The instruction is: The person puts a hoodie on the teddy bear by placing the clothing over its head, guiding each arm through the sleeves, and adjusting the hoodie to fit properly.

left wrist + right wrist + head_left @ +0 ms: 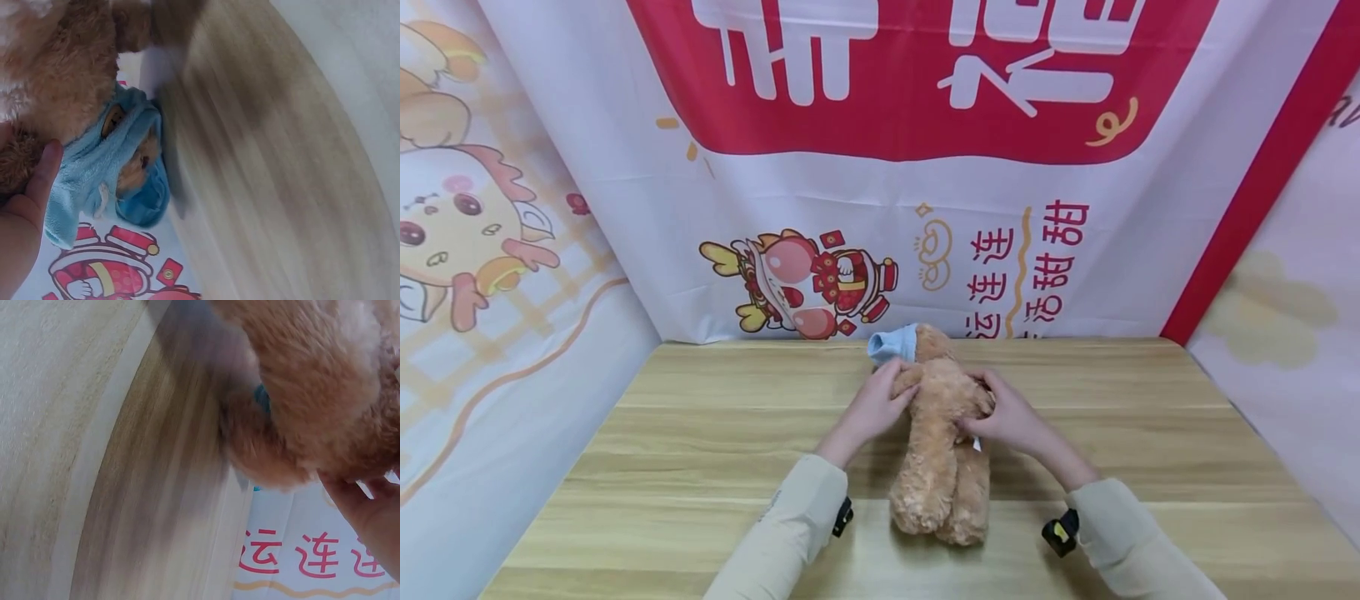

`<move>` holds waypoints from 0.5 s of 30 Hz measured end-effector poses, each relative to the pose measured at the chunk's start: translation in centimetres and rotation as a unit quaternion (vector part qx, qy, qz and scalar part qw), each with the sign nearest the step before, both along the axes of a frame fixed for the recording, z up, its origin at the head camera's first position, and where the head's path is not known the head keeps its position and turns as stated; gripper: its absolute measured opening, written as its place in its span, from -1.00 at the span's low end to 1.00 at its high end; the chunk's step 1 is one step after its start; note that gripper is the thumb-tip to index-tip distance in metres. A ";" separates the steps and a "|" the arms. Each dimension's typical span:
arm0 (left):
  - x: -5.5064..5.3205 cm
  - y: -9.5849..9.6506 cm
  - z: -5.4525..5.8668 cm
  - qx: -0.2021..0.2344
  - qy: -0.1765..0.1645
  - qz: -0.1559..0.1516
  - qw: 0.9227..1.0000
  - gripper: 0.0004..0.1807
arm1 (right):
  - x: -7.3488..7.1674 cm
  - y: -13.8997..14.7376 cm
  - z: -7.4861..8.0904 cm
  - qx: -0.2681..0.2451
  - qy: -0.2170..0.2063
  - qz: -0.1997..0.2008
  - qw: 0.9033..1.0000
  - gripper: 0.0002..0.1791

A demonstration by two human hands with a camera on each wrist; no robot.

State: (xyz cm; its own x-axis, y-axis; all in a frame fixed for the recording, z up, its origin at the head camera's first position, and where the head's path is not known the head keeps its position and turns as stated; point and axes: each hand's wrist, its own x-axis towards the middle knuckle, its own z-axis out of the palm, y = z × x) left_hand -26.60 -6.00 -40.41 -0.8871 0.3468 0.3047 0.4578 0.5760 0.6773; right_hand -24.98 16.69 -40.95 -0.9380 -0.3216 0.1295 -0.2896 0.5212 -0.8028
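Observation:
Near the far edge of the table is a brown plush toy [936, 417], with its legs toward me. A light blue cloth piece [893, 343] is around its head; in the left wrist view that blue cloth [134, 134] wraps the head like a hood, with a small round patch on it. My left hand [874, 404] grips the toy's arm on the left. On the other side, my right hand [1009, 414] holds the toy by its arm and side, fingers partly hidden by fur. A small white tag [977, 444] sticks out below the right hand.
The toy is on a wood-grain table [700, 467]. Behind it hangs a white and red printed cloth [865, 192], meeting the table's far edge. Printed cloth walls [512, 350] stand on both sides. Dark straps [1062, 533] sit on both wrists.

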 end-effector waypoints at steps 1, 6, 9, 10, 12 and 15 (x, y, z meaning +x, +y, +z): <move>0.0 -0.1 -0.1 0.002 -0.008 0.000 1.000 -0.78 | 0.0 -0.1 0.1 0.004 0.014 -0.001 1.000 -0.25; -0.3 -0.6 -0.7 0.001 -0.042 -0.010 0.999 -0.80 | 0.2 -0.6 0.3 0.017 0.078 -0.004 0.997 -0.42; -0.4 -0.8 -1.2 0.001 -0.055 -0.019 0.998 -0.78 | 0.1 -0.9 0.3 0.021 0.124 0.008 0.992 -0.49; -0.4 -0.8 -1.3 0.002 -0.056 -0.022 0.998 -0.77 | 0.1 -1.1 0.3 0.022 0.138 0.013 0.990 -0.50; -0.6 -0.9 -1.6 0.003 -0.054 -0.025 0.998 -0.76 | 0.1 -1.3 0.4 0.027 0.164 0.021 0.986 -0.52; -0.7 -1.1 -1.9 0.011 -0.049 -0.026 0.998 -0.75 | 0.1 -1.5 0.5 0.027 0.182 0.024 0.983 -0.51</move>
State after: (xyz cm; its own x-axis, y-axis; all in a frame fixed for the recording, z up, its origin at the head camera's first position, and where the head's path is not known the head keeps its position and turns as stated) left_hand -27.34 -7.14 -42.31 -0.8938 0.3877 0.2253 0.4177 0.5374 0.7326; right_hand -24.86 15.18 -40.41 -0.8166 -0.3795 0.4350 -0.5772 0.5383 -0.6140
